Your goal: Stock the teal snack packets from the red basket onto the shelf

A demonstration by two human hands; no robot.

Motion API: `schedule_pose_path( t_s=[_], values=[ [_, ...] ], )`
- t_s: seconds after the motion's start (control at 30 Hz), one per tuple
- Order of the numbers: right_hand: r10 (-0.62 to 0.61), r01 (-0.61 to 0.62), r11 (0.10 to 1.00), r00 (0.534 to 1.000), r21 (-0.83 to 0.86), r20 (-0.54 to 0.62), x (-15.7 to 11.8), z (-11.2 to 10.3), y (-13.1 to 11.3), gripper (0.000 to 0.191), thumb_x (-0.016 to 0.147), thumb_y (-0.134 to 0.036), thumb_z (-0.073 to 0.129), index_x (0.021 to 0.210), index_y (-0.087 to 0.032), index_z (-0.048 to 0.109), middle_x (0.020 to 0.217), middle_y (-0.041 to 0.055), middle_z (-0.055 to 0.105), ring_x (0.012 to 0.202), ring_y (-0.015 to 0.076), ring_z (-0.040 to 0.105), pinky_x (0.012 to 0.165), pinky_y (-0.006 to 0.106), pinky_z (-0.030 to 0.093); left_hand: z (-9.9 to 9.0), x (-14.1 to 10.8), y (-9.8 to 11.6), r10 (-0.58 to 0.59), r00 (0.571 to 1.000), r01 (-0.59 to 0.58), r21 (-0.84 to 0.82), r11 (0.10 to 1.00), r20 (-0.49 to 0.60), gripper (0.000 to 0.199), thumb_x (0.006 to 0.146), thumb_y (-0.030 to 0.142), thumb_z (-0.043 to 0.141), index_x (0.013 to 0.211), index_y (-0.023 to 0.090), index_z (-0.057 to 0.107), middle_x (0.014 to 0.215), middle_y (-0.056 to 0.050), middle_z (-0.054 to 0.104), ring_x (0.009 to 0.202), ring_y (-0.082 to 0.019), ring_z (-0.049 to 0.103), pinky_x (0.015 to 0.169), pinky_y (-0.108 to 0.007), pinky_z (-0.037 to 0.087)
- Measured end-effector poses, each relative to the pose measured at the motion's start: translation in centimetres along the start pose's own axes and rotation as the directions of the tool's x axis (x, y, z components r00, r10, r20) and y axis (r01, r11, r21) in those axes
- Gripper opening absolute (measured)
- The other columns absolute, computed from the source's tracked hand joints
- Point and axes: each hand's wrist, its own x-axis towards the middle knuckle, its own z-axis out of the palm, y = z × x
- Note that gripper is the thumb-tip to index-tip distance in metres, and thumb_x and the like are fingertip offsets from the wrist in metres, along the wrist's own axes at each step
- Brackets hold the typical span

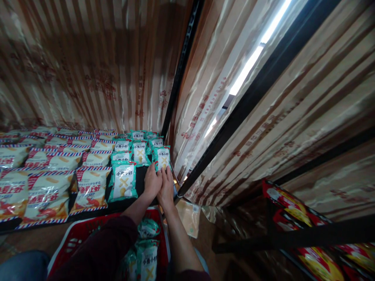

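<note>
Maroon sleeve nearest the camera, left arm reaching over red basket with teal packs inside. Left hand and right hand side by side at right end of black shelf. Fingers of both at lower part of teal-and-white snack bag, which leans at shelf's right edge. Grip narrow on each, fingers close together; cannot tell if either is closed on the bag. Another teal bag at shelf's front edge, left of left hand; more teal bags in rows behind. White-and-orange bags cover shelf's left part, front edge to back. Black post by back right corner, printed curtain behind
</note>
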Motion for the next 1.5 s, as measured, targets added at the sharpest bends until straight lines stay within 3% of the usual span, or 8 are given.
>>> schedule_pose_path(
  t_s=[0.13,0.37,0.67,0.83,1.1,1.5],
  values=[
    [0.012,-0.011,0.999,1.0,0.032,-0.009,0.1,0.2,0.2,0.045,0.087,-0.023,0.042,0.131,-0.012,0.048,0.146,0.0161,0.034,0.136,0.0228,0.03,0.109,0.044,0.029,0.2,-0.5,-0.8,0.099,0.995,-0.099,-0.024,0.995,0.02,0.044,0.082,0.016,0.043,0.125,0.012,0.052,0.136,-0.014,0.048,0.128,-0.022,0.042,0.109,-0.035,0.029],
    [-0.002,0.004,0.998,0.999,0.063,-0.038,0.1,0.6,0.6,0.042,0.087,-0.021,0.042,0.127,-0.016,0.051,0.141,0.0129,0.042,0.133,0.0208,0.033,0.108,0.045,0.032,0.5,-0.5,-1.7,0.102,0.995,-0.103,0.076,0.992,0.019,0.045,0.086,0.019,0.035,0.129,0.012,0.049,0.14,-0.014,0.043,0.133,-0.023,0.034,0.111,-0.039,0.028],
    [0.046,-0.048,0.998,0.997,-0.039,-0.057,0.2,0.5,-0.1,0.045,0.089,-0.021,0.037,0.133,-0.016,0.044,0.148,0.014,0.029,0.138,0.0224,0.023,0.108,0.047,0.029,0.6,-0.6,-2.7,0.164,0.985,-0.165,-0.022,0.986,-0.044,0.043,0.085,0.019,0.036,0.124,0.011,0.052,0.135,-0.012,0.05,0.129,-0.021,0.041,0.111,-0.038,0.029],
    [0.032,-0.035,0.997,0.998,-0.076,-0.048,0.7,0.8,0.2,0.048,0.087,-0.019,0.038,0.135,-0.017,0.043,0.147,0.0138,0.031,0.136,0.0244,0.026,0.107,0.05,0.029,0.5,-0.7,-2.9,0.193,0.981,-0.195,-0.09,0.977,-0.028,0.043,0.086,0.019,0.034,0.124,0.012,0.053,0.137,-0.011,0.048,0.13,-0.019,0.04,0.112,-0.036,0.026],
    [0.032,-0.034,0.996,0.999,-0.079,-0.02,1.3,0.7,0.0,0.045,0.088,-0.022,0.038,0.132,-0.016,0.046,0.143,0.0133,0.037,0.131,0.0227,0.034,0.104,0.045,0.034,0.1,-0.7,-2.9,0.16,0.985,-0.152,-0.118,0.981,0.058,0.046,0.088,0.025,0.034,0.128,0.01,0.05,0.146,-0.013,0.035,0.134,-0.02,0.033,0.113,-0.035,0.023],
    [0.01,-0.01,0.994,1.0,-0.111,-0.003,1.7,0.8,0.3,0.044,0.09,-0.025,0.035,0.132,-0.018,0.047,0.14,0.011,0.042,0.129,0.021,0.033,0.104,0.042,0.034,0.4,-0.7,-2.8,0.178,0.984,-0.175,-0.066,0.982,0.032,0.046,0.089,0.029,0.033,0.13,0.016,0.049,0.146,-0.008,0.036,0.135,-0.02,0.03,0.113,-0.035,0.023]
  ],
)
